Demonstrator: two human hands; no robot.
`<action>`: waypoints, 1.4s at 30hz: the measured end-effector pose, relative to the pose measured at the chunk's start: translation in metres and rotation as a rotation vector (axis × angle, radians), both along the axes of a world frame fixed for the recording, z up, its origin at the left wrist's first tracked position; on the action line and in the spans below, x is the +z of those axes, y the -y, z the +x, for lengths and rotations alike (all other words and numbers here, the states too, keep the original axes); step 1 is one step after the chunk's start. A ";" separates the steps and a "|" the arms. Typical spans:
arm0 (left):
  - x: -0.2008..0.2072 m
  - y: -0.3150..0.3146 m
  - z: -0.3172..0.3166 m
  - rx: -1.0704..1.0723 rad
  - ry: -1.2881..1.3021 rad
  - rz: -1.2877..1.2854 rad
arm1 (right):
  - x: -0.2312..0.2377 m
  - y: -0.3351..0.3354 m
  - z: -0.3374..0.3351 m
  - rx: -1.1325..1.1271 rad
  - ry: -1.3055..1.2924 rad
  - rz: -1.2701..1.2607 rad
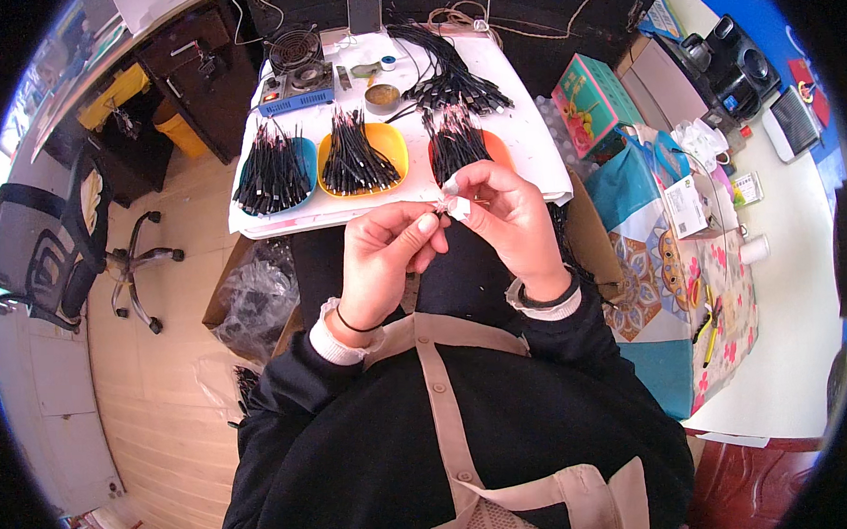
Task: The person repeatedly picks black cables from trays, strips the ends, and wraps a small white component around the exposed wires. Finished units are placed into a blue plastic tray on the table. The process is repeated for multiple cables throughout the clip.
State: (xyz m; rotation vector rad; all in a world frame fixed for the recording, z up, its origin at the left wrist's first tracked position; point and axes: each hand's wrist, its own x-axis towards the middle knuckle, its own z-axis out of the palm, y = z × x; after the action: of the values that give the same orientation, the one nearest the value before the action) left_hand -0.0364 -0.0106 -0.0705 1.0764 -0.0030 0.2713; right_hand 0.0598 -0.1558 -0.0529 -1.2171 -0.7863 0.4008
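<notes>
My left hand [386,252] and my right hand [514,226] meet fingertip to fingertip in front of the table's near edge. Both are closed in a pinch on something small and thin, mostly hidden by the fingers. White wraps cover the thumb and a fingertip of my right hand. Just beyond them, an orange bowl [497,152] holds a bundle of black cables [455,142] with pinkish wire ends. Similar bundles lie in a yellow bowl [398,144] at the middle and a blue bowl [308,157] at the left.
On the white table [282,229] stand a blue-fronted device [296,99], a fan [295,50], a round tin [382,99] and a loose heap of black cables [445,68]. An office chair [54,240] is at left; a cardboard box [229,299] holds clear plastic. Yellow-handled pliers [710,334] lie at right.
</notes>
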 end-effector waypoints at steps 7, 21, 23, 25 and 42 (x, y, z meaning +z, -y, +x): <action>-0.001 -0.003 0.002 -0.107 0.019 0.027 | -0.001 0.001 0.015 0.352 -0.527 -0.059; -0.029 -0.046 0.029 -0.075 -0.237 -0.041 | -0.042 -0.131 0.308 -0.308 0.406 -0.837; -0.029 -0.050 0.028 -0.077 -0.260 -0.025 | -0.058 -0.167 0.350 -0.379 0.720 -1.162; -0.029 -0.056 0.026 -0.077 -0.252 0.001 | -0.078 -0.196 0.364 -0.488 0.777 -1.231; -0.006 -0.081 0.017 0.052 0.001 -0.163 | 0.055 -0.114 0.275 -0.105 -0.131 -0.378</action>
State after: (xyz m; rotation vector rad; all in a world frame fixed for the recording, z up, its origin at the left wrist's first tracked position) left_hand -0.0195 0.0707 -0.0765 0.9153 0.0454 0.3134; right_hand 0.3345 -0.0414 0.0020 -1.5598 -0.5446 0.5534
